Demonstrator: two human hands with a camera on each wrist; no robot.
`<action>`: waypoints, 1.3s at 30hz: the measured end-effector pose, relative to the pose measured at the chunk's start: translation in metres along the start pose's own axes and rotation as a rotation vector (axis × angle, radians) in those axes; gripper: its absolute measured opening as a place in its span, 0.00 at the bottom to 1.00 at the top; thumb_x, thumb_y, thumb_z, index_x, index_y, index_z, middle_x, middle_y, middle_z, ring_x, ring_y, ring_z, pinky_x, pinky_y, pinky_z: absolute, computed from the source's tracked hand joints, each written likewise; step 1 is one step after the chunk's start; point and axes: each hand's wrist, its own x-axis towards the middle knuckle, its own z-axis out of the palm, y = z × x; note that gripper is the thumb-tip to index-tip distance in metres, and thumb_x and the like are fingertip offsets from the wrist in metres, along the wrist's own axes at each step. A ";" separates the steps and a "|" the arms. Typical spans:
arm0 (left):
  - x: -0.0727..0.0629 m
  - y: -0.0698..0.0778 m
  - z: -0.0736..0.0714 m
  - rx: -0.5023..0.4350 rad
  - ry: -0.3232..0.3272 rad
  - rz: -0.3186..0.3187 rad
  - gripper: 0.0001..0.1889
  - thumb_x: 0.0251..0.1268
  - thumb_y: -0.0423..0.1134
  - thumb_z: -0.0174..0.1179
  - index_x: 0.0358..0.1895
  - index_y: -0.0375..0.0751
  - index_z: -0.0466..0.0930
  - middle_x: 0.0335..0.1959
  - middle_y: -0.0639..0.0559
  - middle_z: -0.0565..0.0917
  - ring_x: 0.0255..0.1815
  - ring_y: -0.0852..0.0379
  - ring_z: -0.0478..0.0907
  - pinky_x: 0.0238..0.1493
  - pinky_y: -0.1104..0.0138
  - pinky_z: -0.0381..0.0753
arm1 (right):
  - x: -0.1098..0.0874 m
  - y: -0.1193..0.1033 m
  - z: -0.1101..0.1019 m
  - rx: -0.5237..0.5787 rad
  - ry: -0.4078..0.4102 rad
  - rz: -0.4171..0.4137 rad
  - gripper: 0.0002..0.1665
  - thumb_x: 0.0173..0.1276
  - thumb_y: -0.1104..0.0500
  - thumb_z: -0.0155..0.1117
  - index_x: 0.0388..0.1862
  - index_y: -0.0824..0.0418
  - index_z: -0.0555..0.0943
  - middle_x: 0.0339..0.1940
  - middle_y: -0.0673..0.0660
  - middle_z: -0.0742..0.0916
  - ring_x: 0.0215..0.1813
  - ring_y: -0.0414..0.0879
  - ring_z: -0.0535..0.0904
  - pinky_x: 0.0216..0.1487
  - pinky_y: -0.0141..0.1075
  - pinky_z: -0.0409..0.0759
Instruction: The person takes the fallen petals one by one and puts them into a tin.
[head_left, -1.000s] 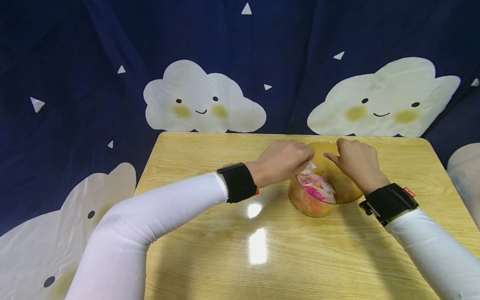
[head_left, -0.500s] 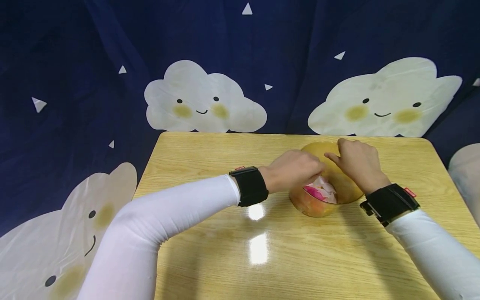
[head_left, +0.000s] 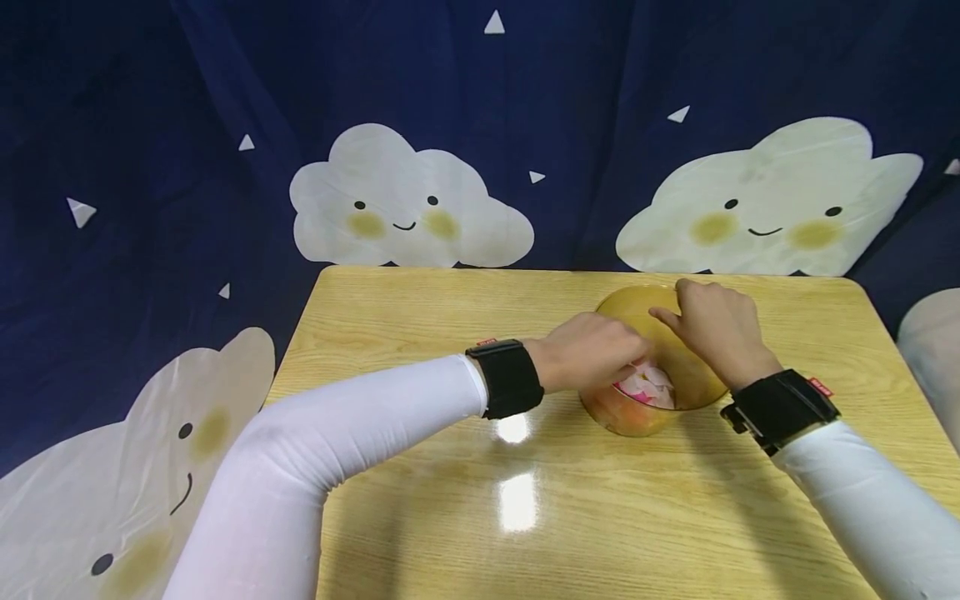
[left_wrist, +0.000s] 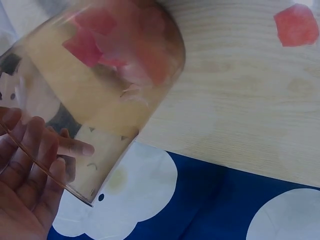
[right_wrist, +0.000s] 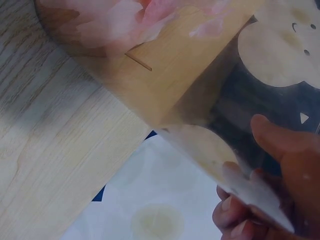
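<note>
A see-through amber bowl (head_left: 626, 421) with tall sides stands toward the right of the table, holding pink and white petals (head_left: 651, 385). My left hand (head_left: 596, 348) reaches over its near-left rim, fingertips down inside by the petals. In the left wrist view the left hand (left_wrist: 32, 175) shows loosely bent fingers across the rim, with nothing seen between them. My right hand (head_left: 716, 321) grips the far-right rim. The right wrist view has its thumb (right_wrist: 270, 130) on the inner side and its other fingers (right_wrist: 232, 210) on the outside of the wall.
The wooden table (head_left: 420, 483) carries the bowl, and its back edge meets a dark blue curtain (head_left: 570, 83) with printed clouds. A red petal-like piece (left_wrist: 297, 27) lies on the table in the left wrist view. A thin stick (right_wrist: 139, 61) shows through the bowl wall.
My left hand has moved right and slightly down, deeper over the bowl, covering more petals. A white petal seen at its fingers earlier no longer shows there. The right hand stays on the rim.
</note>
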 end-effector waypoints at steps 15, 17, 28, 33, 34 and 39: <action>-0.012 -0.017 -0.013 -0.034 0.171 -0.086 0.08 0.76 0.40 0.53 0.37 0.50 0.81 0.32 0.60 0.79 0.33 0.63 0.74 0.35 0.71 0.72 | 0.001 0.002 0.002 -0.011 0.021 -0.013 0.29 0.67 0.43 0.69 0.20 0.61 0.69 0.12 0.56 0.70 0.15 0.53 0.70 0.14 0.42 0.61; -0.017 -0.024 -0.013 -0.046 0.205 -0.113 0.09 0.76 0.39 0.52 0.38 0.49 0.82 0.33 0.60 0.81 0.34 0.63 0.76 0.35 0.71 0.73 | 0.001 0.002 0.002 -0.012 0.024 -0.015 0.29 0.67 0.43 0.69 0.20 0.61 0.69 0.12 0.55 0.70 0.14 0.53 0.70 0.13 0.42 0.61; -0.060 -0.072 0.023 -0.124 0.127 -0.285 0.09 0.76 0.40 0.54 0.46 0.46 0.85 0.42 0.54 0.87 0.39 0.60 0.82 0.39 0.66 0.82 | 0.001 0.001 0.002 0.001 0.014 -0.013 0.29 0.67 0.43 0.69 0.20 0.61 0.69 0.12 0.54 0.69 0.15 0.53 0.69 0.13 0.42 0.61; -0.082 -0.093 0.051 -0.149 0.006 -0.351 0.10 0.73 0.36 0.58 0.52 0.42 0.85 0.49 0.50 0.89 0.47 0.56 0.86 0.46 0.62 0.85 | 0.001 0.001 0.002 -0.003 0.007 -0.012 0.29 0.67 0.43 0.69 0.20 0.61 0.69 0.12 0.54 0.69 0.15 0.52 0.69 0.13 0.42 0.61; -0.086 -0.096 0.056 -0.155 -0.015 -0.366 0.11 0.72 0.35 0.59 0.52 0.42 0.85 0.50 0.49 0.89 0.50 0.54 0.86 0.49 0.61 0.85 | 0.001 0.001 0.002 -0.004 0.005 -0.012 0.29 0.68 0.43 0.69 0.20 0.61 0.69 0.12 0.54 0.69 0.15 0.52 0.69 0.13 0.42 0.61; -0.099 -0.108 0.076 -0.182 -0.073 -0.412 0.12 0.69 0.29 0.60 0.51 0.39 0.86 0.52 0.46 0.88 0.53 0.51 0.85 0.54 0.58 0.84 | 0.001 0.001 0.003 -0.004 0.006 -0.014 0.30 0.68 0.42 0.68 0.20 0.61 0.69 0.12 0.54 0.69 0.14 0.52 0.69 0.13 0.42 0.61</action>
